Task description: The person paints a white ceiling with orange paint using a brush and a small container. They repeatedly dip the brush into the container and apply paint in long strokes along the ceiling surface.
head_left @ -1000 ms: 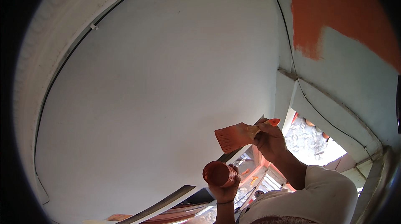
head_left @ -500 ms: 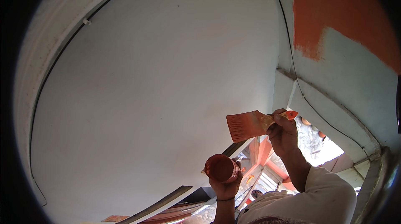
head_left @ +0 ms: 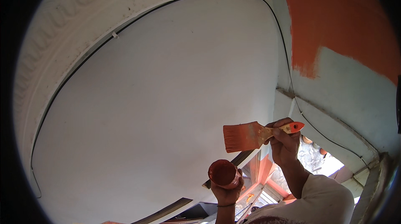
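A flat paintbrush (head_left: 242, 137) in the right hand (head_left: 285, 144), a paint-coated cup (head_left: 223, 174) in the left hand (head_left: 225, 191).
The right hand's thumb and fingers pinch the wooden handle, its orange tip jutting out to the right and the orange-coated bristles pointing left; the brush lies roughly level, above the cup and apart from it. The left hand, a dark band (head_left: 227, 204) at its wrist, is wrapped around the cup from below and the right, the open mouth facing the camera. The hands are apart, the left one lower. A broad pale wall (head_left: 158, 90) spreads behind the brush, and an orange-painted patch (head_left: 338, 19) fills the upper right.
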Motion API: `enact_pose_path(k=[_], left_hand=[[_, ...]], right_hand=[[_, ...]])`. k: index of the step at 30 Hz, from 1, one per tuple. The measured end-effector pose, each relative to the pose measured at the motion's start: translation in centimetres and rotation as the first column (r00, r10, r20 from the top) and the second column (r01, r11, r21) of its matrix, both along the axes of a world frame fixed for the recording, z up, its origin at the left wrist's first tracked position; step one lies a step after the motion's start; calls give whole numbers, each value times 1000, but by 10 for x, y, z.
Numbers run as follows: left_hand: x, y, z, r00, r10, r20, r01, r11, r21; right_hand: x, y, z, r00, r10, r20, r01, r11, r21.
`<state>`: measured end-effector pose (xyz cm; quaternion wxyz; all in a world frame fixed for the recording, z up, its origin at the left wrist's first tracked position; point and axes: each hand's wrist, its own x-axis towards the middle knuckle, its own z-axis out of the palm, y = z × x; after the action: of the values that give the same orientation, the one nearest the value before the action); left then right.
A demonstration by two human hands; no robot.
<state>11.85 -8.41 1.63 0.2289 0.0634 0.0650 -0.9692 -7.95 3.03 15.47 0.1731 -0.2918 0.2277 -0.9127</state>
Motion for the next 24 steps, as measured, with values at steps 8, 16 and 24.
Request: enact_pose_path(k=[8,16,24], left_hand=[[3,-5,-8,1000,-2,14,2,1000,-30],[10,-1,-11,999,37,5,-37,998,-46],[15,10,9,997,71,-14,-72,993,-95]], right_hand=[[0,-4,6,1000,-3,-8,3,999,42],[3,-11,4,999,52,-1,-52,998,19],[8,-18,6,994,106,28,-107,994,17]])
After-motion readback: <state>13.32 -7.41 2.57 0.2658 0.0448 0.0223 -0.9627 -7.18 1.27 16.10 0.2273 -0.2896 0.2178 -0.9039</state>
